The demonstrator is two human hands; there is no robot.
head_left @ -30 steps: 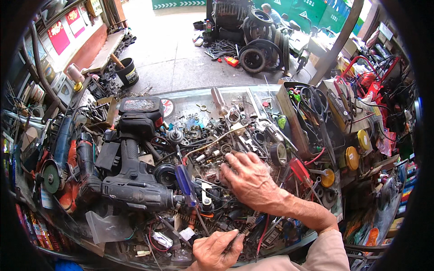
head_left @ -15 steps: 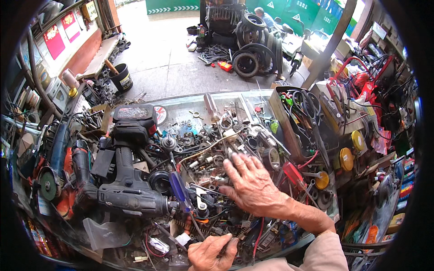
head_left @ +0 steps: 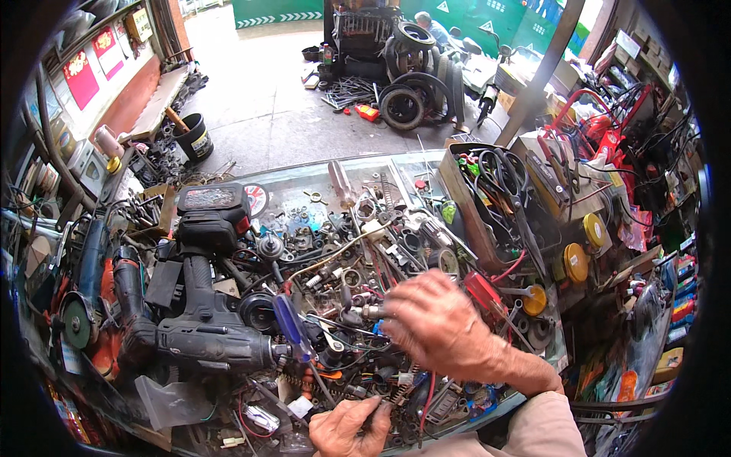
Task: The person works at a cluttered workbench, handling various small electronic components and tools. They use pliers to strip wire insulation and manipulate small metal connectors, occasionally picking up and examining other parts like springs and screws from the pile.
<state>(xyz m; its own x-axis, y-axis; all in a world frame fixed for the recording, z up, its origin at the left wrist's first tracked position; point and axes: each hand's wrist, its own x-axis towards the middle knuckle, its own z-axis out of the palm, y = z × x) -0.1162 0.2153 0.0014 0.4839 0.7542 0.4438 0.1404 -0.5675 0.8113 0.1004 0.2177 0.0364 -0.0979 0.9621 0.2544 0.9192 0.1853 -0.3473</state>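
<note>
My left hand is at the near edge of a cluttered glass-topped bench, thumb and fingertips pressed together. Whatever it pinches, if anything, is too small to make out. My right hand hovers over or rests in the heap of loose metal parts, its fingers bent downward and blurred. A small metal fitting lies right beside those fingertips; whether they grip it is hidden. Between the hands and a black cordless impact wrench lies a screwdriver with a blue handle. A red-handled screwdriver sits just beyond my right wrist.
An angle grinder lies at the far left. A clear plastic bag is near the front edge. At the right stand an open metal box with scissors and tools, and yellow-lidded jars. Beyond the bench are stacked tyres and a person.
My right hand has drawn back toward me and slightly right, its fingers going from spread to bent, uncovering the metal fitting. The left hand stays pinched. The whole view has shifted slightly.
</note>
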